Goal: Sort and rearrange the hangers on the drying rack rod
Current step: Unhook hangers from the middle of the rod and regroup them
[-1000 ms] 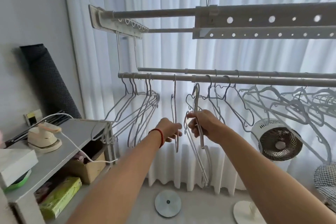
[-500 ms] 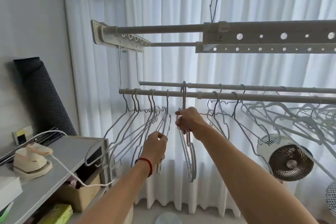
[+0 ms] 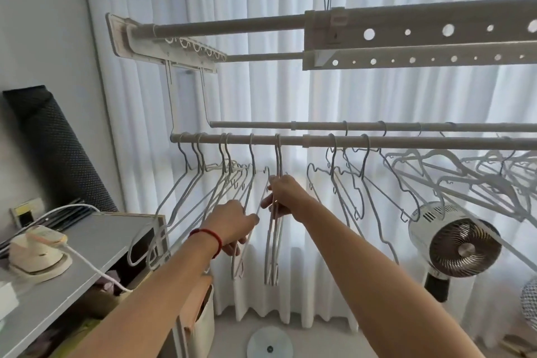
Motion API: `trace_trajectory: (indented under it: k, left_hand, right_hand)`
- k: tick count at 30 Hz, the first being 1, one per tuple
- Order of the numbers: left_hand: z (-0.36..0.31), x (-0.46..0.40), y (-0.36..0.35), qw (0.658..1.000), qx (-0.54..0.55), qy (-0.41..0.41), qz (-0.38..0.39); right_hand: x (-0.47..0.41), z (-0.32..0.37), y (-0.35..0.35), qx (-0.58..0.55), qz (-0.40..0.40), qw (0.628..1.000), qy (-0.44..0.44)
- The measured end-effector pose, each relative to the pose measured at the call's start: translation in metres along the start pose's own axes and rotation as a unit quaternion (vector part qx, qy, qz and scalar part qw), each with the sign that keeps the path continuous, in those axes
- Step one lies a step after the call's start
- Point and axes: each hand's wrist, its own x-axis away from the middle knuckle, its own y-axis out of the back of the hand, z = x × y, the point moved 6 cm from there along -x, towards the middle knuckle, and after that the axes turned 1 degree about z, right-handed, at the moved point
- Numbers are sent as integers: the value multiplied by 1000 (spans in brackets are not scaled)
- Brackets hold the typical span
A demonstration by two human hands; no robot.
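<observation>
A grey drying rack rod (image 3: pixel 406 142) runs across the view at head height, with a thinner second rod (image 3: pixel 377 125) behind it. Several thin white wire hangers (image 3: pixel 186 192) hang bunched at its left end. Bulkier white plastic hangers (image 3: pixel 465 180) crowd the right part. My right hand (image 3: pixel 286 196) grips a pair of wire hangers (image 3: pixel 273 253) whose hooks sit over the rod near the middle. My left hand (image 3: pixel 232 222), with a red band on the wrist, holds the neighbouring single wire hanger (image 3: pixel 239 261) just to the left.
The upper rack frame (image 3: pixel 421 32) with perforated bars spans overhead. White curtains hang behind. A grey shelf (image 3: pixel 96 244) at left carries a small cream iron (image 3: pixel 37 253) with a cord. A round fan (image 3: pixel 462 244) stands at right. A dark rolled mat (image 3: pixel 55 151) leans on the wall.
My right hand has hooked its hangers onto the rod and shifted them left. My left hand has slid its hanger left toward the bunch. The camera has tilted upward.
</observation>
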Motion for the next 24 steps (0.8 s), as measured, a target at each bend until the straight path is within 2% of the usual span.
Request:
trace_trajectory:
  k: [2,3,5,7,8,11,14,17,20,22,24]
  left_hand:
    - [-16,2,10,978,-182,-32,-94]
    - [-29,6,14,961,-221,-59,-153]
    - [-57,17,17,934,-220,-130,-252]
    - [-83,25,12,907,-189,-209,-313]
    - [-95,26,5,900,-164,-249,-318]
    - [-124,22,-28,900,-52,-349,-256]
    - [-158,25,-63,890,42,-413,-191]
    - [-200,30,-97,876,74,-455,-144]
    - [-239,18,-130,894,88,-431,-84]
    - [-259,0,-146,925,77,-365,-69]
    - [-271,-22,-162,962,60,-263,-30]
  right_hand:
    - [6,-1,3,55,-1,998,7]
    - [10,1,10,117,-30,992,32]
    - [26,6,30,238,-132,955,118]
    - [49,8,57,255,-237,916,202]
    - [61,6,73,250,-286,895,233]
    - [81,-14,125,246,-373,861,245]
    - [74,-46,183,199,-384,883,181]
    - [48,-80,229,185,-347,914,99]
    - [27,-107,251,204,-288,933,73]
    - [17,-116,262,207,-268,936,99]
    - [4,-122,273,199,-261,937,116]
